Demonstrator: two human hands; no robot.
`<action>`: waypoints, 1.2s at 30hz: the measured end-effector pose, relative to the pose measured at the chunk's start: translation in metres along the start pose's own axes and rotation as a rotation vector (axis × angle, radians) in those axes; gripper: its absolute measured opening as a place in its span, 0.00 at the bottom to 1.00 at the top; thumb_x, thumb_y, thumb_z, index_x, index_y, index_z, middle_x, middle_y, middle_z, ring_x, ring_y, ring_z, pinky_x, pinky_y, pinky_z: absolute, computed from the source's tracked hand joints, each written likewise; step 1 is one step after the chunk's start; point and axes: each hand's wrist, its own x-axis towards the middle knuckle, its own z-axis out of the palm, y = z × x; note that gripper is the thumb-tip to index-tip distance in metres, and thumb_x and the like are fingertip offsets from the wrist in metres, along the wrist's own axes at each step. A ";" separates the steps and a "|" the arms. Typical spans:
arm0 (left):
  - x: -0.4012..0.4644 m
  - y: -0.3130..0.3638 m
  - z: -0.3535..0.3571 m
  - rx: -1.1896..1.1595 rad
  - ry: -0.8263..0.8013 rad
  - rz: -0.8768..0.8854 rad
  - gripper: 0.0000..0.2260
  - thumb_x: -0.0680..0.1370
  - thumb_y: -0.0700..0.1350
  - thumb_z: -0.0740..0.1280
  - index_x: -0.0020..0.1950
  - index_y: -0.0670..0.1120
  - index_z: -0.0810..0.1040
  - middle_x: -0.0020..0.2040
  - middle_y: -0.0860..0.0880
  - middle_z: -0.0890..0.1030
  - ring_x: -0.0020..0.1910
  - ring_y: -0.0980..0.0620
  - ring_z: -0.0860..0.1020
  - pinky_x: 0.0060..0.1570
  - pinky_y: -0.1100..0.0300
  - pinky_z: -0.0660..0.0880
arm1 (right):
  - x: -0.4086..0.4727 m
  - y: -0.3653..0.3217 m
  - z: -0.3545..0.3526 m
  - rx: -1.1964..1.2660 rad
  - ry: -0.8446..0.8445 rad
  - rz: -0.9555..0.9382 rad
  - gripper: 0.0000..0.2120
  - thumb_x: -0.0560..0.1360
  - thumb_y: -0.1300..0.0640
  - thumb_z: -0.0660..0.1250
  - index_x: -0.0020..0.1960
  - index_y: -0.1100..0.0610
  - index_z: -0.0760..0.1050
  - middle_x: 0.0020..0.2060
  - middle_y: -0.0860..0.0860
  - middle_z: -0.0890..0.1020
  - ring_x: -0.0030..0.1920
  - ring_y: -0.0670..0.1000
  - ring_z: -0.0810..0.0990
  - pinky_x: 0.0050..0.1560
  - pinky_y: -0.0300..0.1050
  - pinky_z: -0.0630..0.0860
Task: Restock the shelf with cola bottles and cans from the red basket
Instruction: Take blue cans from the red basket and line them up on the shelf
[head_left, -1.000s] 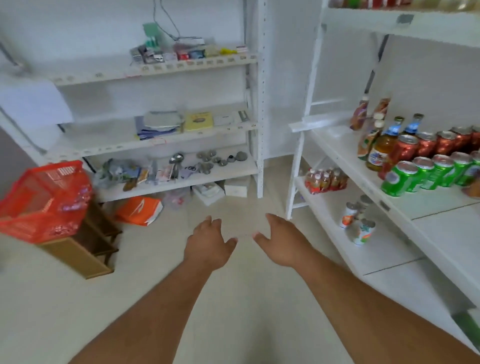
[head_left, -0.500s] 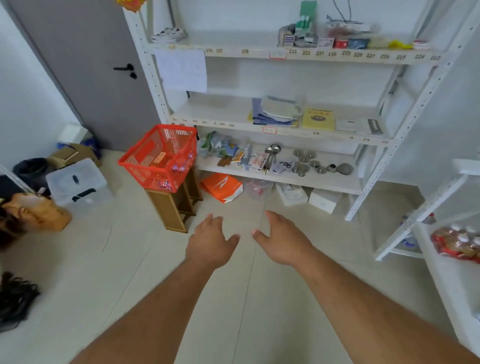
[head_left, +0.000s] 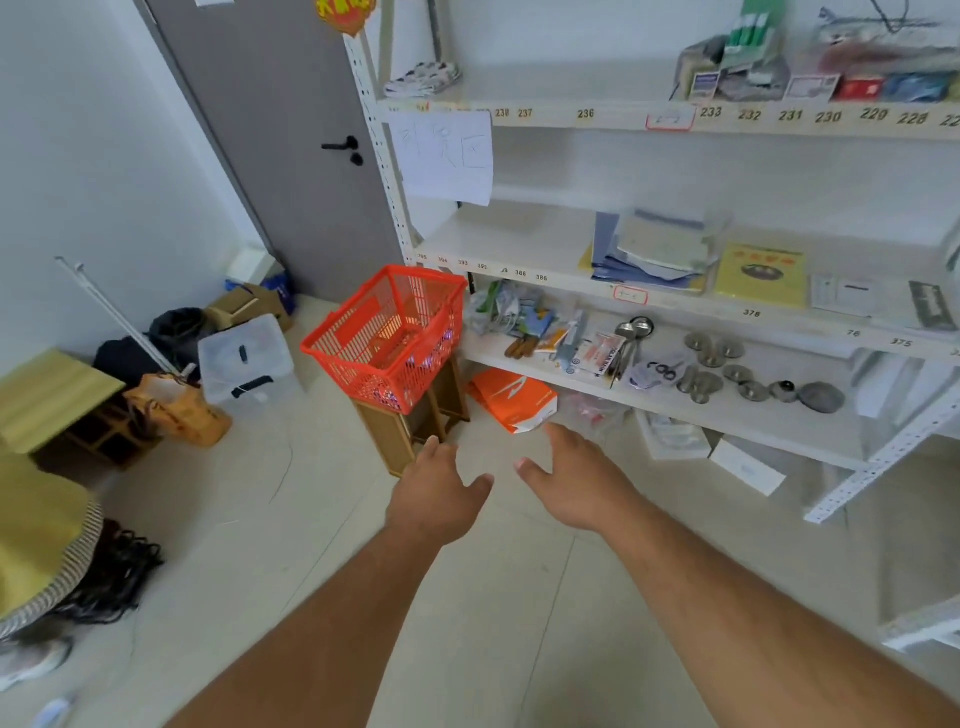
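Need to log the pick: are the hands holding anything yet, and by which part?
Nothing is held. Left hand and right hand are both open over the floor, short of the red plastic mesh basket.

Numbers 238, 237, 236, 233, 232, 231, 230, 229 and 228 printed along the front edge of the top shelf (head_left: 623, 118) of a white rack. Smaller figures on the middle shelf edge (head_left: 519, 273), readable as 394, 393, 392, 386 and 386, then 378 farther right, with 76 and 375 beyond. Red-bordered tags (head_left: 669, 118) on both edges, writing illegible. Faint hand-drawn marks on a paper sheet (head_left: 444, 156) hanging from the top shelf, not decipherable. Print on a card packet (head_left: 597, 358) on the lower shelf too blurred to read. Yellow booklet (head_left: 761, 275) with red lettering, unreadable.
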 end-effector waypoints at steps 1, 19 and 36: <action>0.007 0.001 -0.001 -0.016 -0.001 -0.017 0.35 0.78 0.69 0.65 0.79 0.51 0.68 0.80 0.49 0.68 0.75 0.44 0.72 0.68 0.42 0.76 | 0.012 -0.003 -0.003 0.002 -0.008 -0.010 0.36 0.82 0.36 0.61 0.83 0.53 0.57 0.81 0.54 0.66 0.79 0.58 0.67 0.75 0.56 0.70; 0.223 -0.093 -0.077 -0.243 0.061 -0.114 0.26 0.76 0.63 0.68 0.70 0.54 0.72 0.64 0.51 0.78 0.61 0.44 0.79 0.59 0.44 0.80 | 0.254 -0.115 0.018 -0.103 -0.089 -0.094 0.35 0.81 0.36 0.61 0.81 0.53 0.60 0.79 0.54 0.69 0.76 0.57 0.70 0.74 0.54 0.69; 0.414 -0.117 -0.069 -0.378 -0.021 -0.318 0.24 0.70 0.69 0.68 0.63 0.63 0.76 0.57 0.56 0.81 0.50 0.52 0.83 0.46 0.50 0.85 | 0.468 -0.136 0.009 -0.039 -0.251 -0.145 0.32 0.82 0.39 0.64 0.80 0.50 0.62 0.76 0.51 0.73 0.75 0.56 0.73 0.71 0.54 0.72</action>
